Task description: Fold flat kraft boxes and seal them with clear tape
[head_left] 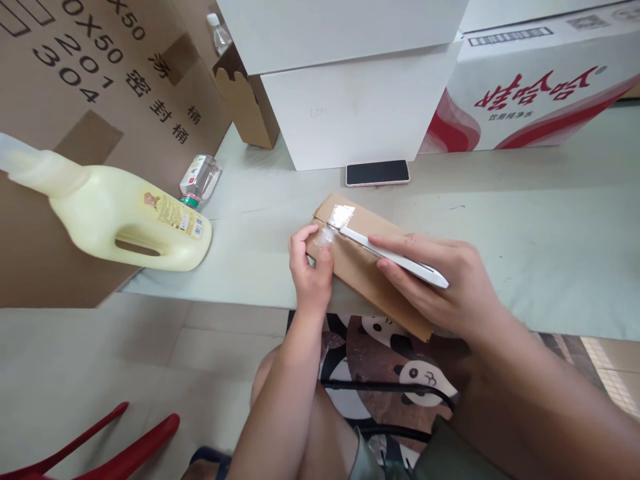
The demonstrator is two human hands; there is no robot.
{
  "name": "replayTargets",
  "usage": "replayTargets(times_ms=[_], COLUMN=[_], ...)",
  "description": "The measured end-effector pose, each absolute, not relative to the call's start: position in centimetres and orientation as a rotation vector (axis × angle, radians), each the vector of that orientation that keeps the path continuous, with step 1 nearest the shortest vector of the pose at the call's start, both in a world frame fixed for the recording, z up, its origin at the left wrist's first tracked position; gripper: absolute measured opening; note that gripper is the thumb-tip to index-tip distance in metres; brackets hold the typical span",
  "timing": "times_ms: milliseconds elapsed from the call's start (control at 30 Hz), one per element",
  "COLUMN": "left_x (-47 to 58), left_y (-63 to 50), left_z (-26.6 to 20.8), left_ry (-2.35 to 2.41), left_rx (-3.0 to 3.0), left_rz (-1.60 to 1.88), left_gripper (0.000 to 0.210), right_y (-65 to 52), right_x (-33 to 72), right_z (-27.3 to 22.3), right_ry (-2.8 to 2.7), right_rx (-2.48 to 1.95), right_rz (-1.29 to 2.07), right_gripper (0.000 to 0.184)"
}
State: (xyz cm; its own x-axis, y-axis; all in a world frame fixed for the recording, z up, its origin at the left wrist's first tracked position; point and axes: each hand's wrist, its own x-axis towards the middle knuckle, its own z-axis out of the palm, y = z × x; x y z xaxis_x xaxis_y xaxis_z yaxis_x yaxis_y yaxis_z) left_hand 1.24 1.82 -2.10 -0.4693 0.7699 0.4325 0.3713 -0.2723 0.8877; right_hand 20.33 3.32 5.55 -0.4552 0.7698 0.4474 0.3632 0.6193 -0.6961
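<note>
A long, narrow cardboard box lies at an angle on the cloth-covered table, its near end at the table's front edge. Clear tape crosses the seam at its far left end. My left hand grips that end, thumb on top beside a crumpled bit of tape and fingers round the corner. In my right hand is a white utility knife, held between thumb and fingers. Its tip rests at the seam, right by the tape. How much blade is out cannot be made out.
Behind the box lies a phone, against stacked white boxes. A red-and-white carton stands at right. On the left are a big yellow jug, a small clear bottle, an open brown box and a large carton.
</note>
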Motion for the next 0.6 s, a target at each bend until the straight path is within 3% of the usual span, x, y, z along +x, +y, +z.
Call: replayTargets(times_ms=[233, 600], left_x=[1.38, 1.13], left_y=[2.15, 2.24], left_z=[-2.28, -2.59], left_ry=[1.672, 1.696], left_rx=[1.378, 1.352], left_rz=[1.801, 1.783], left_gripper=[0.034, 0.043], right_y=[3.61, 3.21], right_x=[19.90, 20.72], right_z=[5.86, 5.77], right_ry=[-2.041, -1.963], right_rx=[-0.943, -0.894], right_rz=[0.669, 0.646], right_gripper=[0.023, 0.018])
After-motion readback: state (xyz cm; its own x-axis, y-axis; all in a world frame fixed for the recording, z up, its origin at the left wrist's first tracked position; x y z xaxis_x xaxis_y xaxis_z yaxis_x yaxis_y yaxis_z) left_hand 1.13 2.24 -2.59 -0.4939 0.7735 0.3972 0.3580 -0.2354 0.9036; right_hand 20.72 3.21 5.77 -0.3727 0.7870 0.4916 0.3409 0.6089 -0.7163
